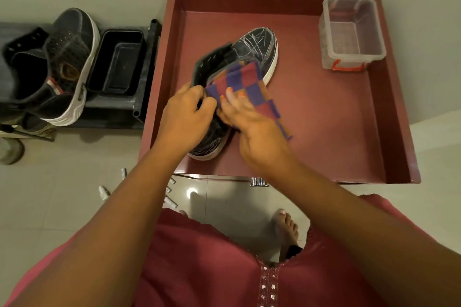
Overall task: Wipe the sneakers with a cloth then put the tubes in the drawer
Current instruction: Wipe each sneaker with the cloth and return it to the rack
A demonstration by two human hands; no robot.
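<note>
A black sneaker with white scribble marks and a white sole lies inside the open maroon drawer. My left hand grips the sneaker's collar near its heel. My right hand holds a red and purple checked cloth against the shoe's side, with the fingers laid on the fabric. A second black sneaker lies on a dark rack at the left. Several small white tubes lie on the floor below the drawer front, partly hidden by my left forearm.
A clear plastic box with a red handle stands in the drawer's far right corner. A black tray sits on the dark rack beside the second sneaker. The drawer's metal handle shows at its front. My bare foot is on the tiled floor.
</note>
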